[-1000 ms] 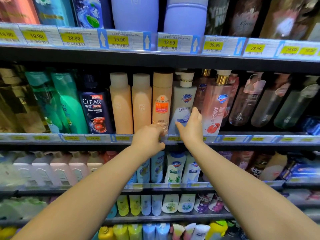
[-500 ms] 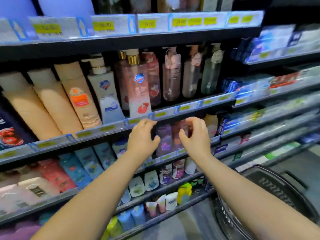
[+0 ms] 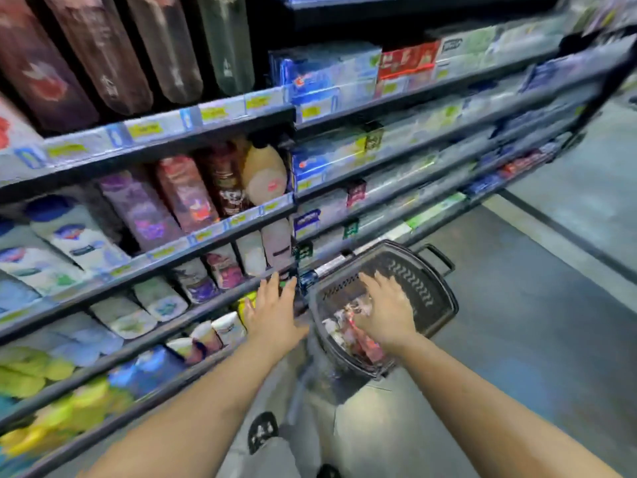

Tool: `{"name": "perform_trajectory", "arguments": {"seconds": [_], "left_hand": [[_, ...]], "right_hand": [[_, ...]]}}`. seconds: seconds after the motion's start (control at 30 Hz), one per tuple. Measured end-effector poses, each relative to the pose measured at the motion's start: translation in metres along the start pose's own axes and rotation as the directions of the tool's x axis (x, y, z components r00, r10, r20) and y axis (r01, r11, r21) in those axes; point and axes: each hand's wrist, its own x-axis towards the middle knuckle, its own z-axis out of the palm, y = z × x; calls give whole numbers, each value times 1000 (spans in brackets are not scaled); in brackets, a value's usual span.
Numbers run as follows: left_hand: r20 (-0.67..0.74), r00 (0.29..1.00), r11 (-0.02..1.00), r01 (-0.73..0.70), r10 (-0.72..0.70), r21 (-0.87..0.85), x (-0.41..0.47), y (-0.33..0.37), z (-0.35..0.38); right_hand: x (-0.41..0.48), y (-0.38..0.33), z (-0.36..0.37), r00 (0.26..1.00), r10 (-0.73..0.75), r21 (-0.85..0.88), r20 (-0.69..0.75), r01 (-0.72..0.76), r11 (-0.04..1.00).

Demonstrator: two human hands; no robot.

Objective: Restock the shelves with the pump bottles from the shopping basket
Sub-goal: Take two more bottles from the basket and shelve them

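We're fetching: our spread, empty right hand hovers over pink-red pump bottles in the dark plastic basket at five o'clock, left hand slack. Next: grip one firmly.

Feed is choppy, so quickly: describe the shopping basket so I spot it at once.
Follow the long shelf unit down to the grey floor at its foot. The shopping basket stands there beside the lowest shelf, under the right hand. It is the only dark, perforated plastic tub, with a loop handle at its far end and pink and white bottles lying inside.
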Motion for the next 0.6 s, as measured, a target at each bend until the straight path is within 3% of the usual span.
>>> {"name": "perform_trajectory", "arguments": {"seconds": [0.17,0.33,0.6], "left_hand": [[154,987,997,63,-55,-47,14,32,49],[234,970,990,95,-69,-104,66,60,81],[369,921,954,217,-130,-207,143,93,119]], "right_hand": [[8,60,23,998,45,21,52,-46,999],[43,104,34,962,158,38,221,-171,985],[125,167,45,885,177,3,430,-198,980]]}}
